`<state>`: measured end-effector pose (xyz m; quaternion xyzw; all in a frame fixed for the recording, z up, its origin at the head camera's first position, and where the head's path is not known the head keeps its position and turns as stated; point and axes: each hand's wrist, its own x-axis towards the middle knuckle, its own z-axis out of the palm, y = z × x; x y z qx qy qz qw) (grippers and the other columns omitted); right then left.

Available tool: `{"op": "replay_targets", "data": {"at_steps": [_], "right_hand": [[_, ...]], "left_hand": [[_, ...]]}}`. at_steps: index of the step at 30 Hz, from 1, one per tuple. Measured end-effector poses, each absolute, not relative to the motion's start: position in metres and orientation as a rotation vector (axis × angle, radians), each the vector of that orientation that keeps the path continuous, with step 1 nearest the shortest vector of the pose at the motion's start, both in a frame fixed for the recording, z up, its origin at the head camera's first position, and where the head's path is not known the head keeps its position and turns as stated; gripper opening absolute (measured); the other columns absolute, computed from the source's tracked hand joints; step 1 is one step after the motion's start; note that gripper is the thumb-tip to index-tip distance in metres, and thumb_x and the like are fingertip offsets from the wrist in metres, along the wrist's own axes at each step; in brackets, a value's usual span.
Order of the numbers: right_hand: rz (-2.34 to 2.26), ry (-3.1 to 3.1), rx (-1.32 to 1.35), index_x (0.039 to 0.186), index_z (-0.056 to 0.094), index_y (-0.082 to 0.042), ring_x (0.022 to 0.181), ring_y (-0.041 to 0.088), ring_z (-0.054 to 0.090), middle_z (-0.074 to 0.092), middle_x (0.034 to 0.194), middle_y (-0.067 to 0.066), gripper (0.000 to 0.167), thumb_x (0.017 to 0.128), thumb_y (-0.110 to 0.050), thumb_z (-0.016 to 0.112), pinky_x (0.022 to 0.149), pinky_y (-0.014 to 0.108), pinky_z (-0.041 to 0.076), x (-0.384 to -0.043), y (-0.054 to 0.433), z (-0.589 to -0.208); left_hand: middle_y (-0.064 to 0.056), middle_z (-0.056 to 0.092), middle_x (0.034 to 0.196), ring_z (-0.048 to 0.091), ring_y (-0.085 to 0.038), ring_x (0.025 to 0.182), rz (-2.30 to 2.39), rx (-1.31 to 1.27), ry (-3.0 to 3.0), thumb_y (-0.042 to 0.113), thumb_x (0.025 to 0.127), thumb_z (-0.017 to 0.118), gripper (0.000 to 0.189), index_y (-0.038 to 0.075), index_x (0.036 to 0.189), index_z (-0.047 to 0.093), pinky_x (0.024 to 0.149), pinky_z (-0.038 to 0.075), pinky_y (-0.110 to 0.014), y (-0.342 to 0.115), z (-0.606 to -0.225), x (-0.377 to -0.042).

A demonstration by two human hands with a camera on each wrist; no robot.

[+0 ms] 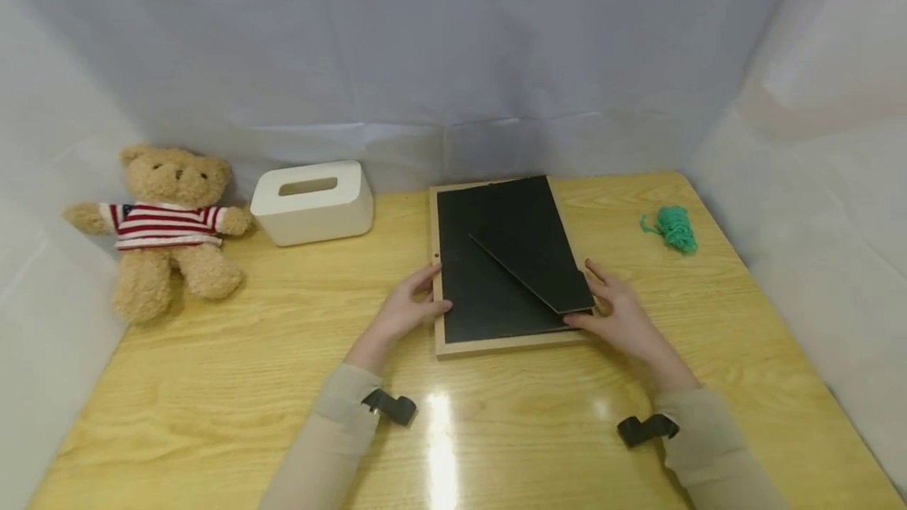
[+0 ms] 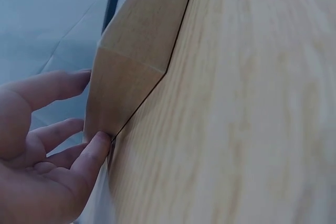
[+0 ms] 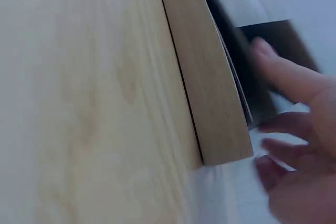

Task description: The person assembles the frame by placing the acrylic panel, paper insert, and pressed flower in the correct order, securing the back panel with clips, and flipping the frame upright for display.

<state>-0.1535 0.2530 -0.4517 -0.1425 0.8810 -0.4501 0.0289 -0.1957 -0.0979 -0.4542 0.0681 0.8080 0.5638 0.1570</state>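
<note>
A wooden picture frame (image 1: 510,346) lies face down on the table, its black backing board (image 1: 478,301) upward. A black stand flap (image 1: 531,234) slants across the board. My left hand (image 1: 402,307) holds the frame's left side, thumb toward the near end and fingers spread along the edge. In the left wrist view, thumb and fingertips are at the frame's corner. At the near right corner, my right hand (image 1: 623,319) grips the backing board, thumb over its near edge and fingers along the right side. The right wrist view shows a thin gap between the board and the frame (image 3: 210,87).
At the far left, a teddy bear (image 1: 170,227) in a striped sweater leans by the wall cloth. A white tissue box (image 1: 312,203) stands beside it. Green yarn (image 1: 676,228) lies right of the frame. Grey cloth (image 1: 496,46) hangs behind the wooden table (image 1: 248,368).
</note>
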Motion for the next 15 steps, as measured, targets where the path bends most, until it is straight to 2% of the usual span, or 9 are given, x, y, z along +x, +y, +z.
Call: {"op": "replay_targets", "data": {"at_steps": [2, 5, 7, 9, 13, 15], "right_hand": [[-1.505, 2.707, -0.344, 0.141, 0.044, -0.003, 0.121, 0.033, 0.047, 0.038, 0.144, 0.024, 0.063, 0.086, -0.016, 0.072, 0.096, 0.047, 0.043, -0.15, 0.249, -0.448], [-1.848, 2.382, -0.179, 0.146, 0.034, -0.003, 0.091, 0.019, 0.065, 0.049, 0.134, 0.027, 0.059, 0.094, -0.008, 0.06, 0.075, 0.034, 0.055, -0.146, 0.243, -0.445], [-2.017, 2.158, -0.093, 0.149, 0.027, -0.002, 0.08, 0.016, 0.068, 0.051, 0.131, 0.027, 0.056, 0.098, -0.006, 0.052, 0.071, 0.031, 0.057, -0.144, 0.239, -0.443], [-2.184, 1.927, -0.027, 0.149, 0.021, 0.002, 0.073, 0.02, 0.069, 0.055, 0.125, 0.024, 0.054, 0.1, -0.001, 0.044, 0.07, 0.032, 0.057, -0.143, 0.235, -0.444], [-2.309, 1.811, 0.03, 0.143, 0.025, 0.015, 0.069, 0.017, 0.067, 0.063, 0.107, 0.006, 0.047, 0.101, 0.001, 0.04, 0.068, 0.029, 0.057, -0.142, 0.232, -0.447], [-2.299, 1.807, 0.055, 0.139, 0.028, 0.018, 0.067, 0.016, 0.066, 0.063, 0.101, 0.004, 0.043, 0.1, 0.002, 0.039, 0.067, 0.028, 0.056, -0.142, 0.231, -0.45]], "left_hand": [[-0.013, 0.033, 0.151, 0.036, -0.031, 0.133, 1.616, 0.177, 2.303, 0.013, 0.086, 0.071, 0.07, 0.014, 0.147, 0.038, 0.106, 0.035, -0.044, -0.098, -0.454, -0.195], [-0.016, 0.04, 0.146, 0.039, -0.031, 0.131, 1.628, 0.149, 2.3, 0.014, 0.088, 0.069, 0.067, 0.014, 0.147, 0.038, 0.106, 0.035, -0.045, -0.098, -0.454, -0.195], [-0.018, 0.042, 0.143, 0.04, -0.032, 0.13, 1.644, 0.141, 2.299, 0.014, 0.088, 0.068, 0.065, 0.011, 0.146, 0.039, 0.105, 0.036, -0.045, -0.098, -0.455, -0.196], [-0.019, 0.043, 0.142, 0.041, -0.033, 0.13, 1.667, 0.134, 2.296, 0.015, 0.089, 0.067, 0.063, 0.009, 0.145, 0.04, 0.105, 0.036, -0.045, -0.099, -0.456, -0.196], [-0.018, 0.041, 0.145, 0.038, -0.033, 0.132, 1.711, 0.143, 2.263, 0.02, 0.092, 0.064, 0.059, 0.006, 0.144, 0.04, 0.106, 0.035, -0.046, -0.101, -0.455, -0.195], [-0.017, 0.039, 0.146, 0.037, -0.033, 0.133, 1.724, 0.138, 2.246, 0.021, 0.093, 0.063, 0.058, 0.006, 0.144, 0.04, 0.107, 0.034, -0.046, -0.102, -0.454, -0.193]]}}
